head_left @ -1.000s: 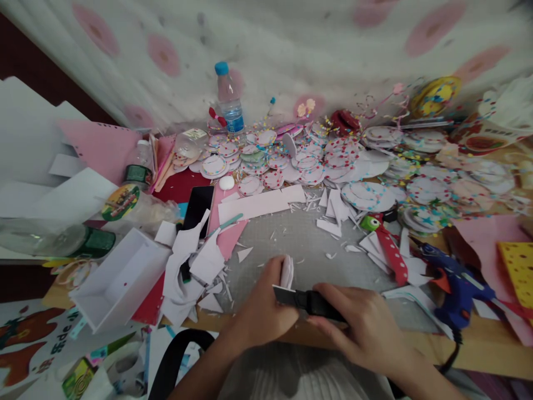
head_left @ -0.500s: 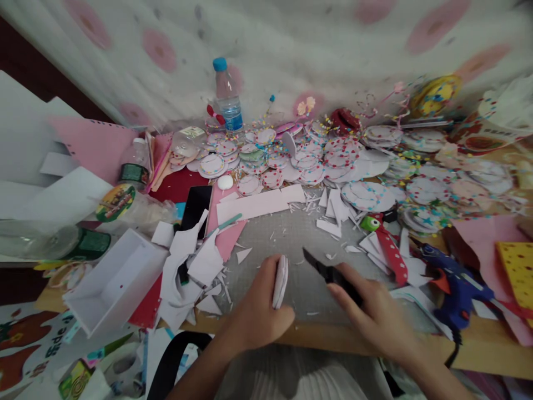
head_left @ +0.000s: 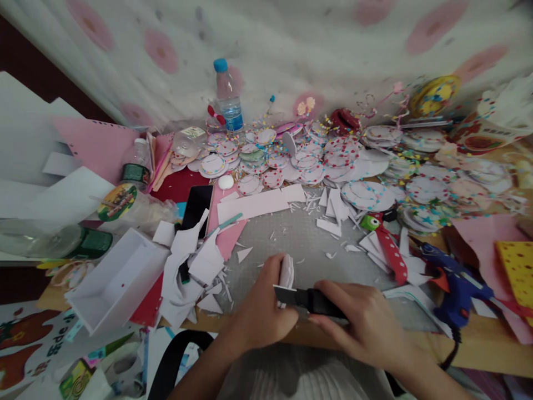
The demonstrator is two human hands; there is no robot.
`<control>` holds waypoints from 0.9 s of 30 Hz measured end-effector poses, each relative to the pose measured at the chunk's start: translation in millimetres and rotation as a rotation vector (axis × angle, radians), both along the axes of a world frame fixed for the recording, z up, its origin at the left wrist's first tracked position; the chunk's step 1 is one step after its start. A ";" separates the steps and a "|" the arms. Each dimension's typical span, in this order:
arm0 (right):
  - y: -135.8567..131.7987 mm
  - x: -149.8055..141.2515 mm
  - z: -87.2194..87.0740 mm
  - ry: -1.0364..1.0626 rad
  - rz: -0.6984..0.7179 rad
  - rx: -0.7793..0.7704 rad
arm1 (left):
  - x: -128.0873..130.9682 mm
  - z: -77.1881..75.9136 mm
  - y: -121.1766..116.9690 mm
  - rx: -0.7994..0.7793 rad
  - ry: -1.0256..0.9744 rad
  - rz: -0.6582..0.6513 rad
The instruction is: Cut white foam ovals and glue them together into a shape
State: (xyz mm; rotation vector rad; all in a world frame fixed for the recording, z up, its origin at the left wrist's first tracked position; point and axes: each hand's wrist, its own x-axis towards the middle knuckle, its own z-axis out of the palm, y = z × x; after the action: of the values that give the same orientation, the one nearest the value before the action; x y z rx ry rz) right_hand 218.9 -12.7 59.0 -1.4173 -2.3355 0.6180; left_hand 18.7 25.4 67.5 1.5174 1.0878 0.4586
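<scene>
My left hand [head_left: 260, 311] is closed around a small stack of round white foam discs [head_left: 286, 271], held on edge over the grey cutting mat [head_left: 300, 244]. My right hand [head_left: 362, 322] grips a black utility knife [head_left: 310, 300]. Its blade lies across the lower edge of the disc stack, pointing left. Both hands are at the near edge of the table.
White foam scraps [head_left: 195, 261] and an open white box [head_left: 116, 280] lie left. A black phone [head_left: 196, 206], bottles [head_left: 227, 97] and several decorated discs [head_left: 308, 161] fill the back. A blue glue gun [head_left: 453, 283] and red-green scissors [head_left: 389, 244] lie right.
Half a second ago the knife was lifted away to the right of the discs. My right hand has brought it back left, and the blade is against the stack again.
</scene>
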 end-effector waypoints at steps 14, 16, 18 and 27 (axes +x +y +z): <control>17.8 32.2 -23.6 0.200 -0.584 -0.094 | -20.0 -2.3 -8.0 -0.091 -0.204 -0.136; 16.6 30.9 -20.3 0.428 -0.606 -0.277 | -18.7 -4.1 -7.4 0.049 -0.139 -0.112; 12.7 19.1 -15.1 0.656 -0.572 -0.505 | -13.2 -8.2 -4.2 0.242 -0.028 -0.097; 11.5 -31.2 -11.3 0.974 -0.628 -0.763 | -1.6 -19.7 5.9 0.572 0.272 -0.134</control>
State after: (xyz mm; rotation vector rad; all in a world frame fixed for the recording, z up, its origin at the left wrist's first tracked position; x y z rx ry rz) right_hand 187.7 -1.2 47.7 -1.4847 -0.8525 1.6058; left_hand 17.0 31.3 47.8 2.1932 1.1057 0.5058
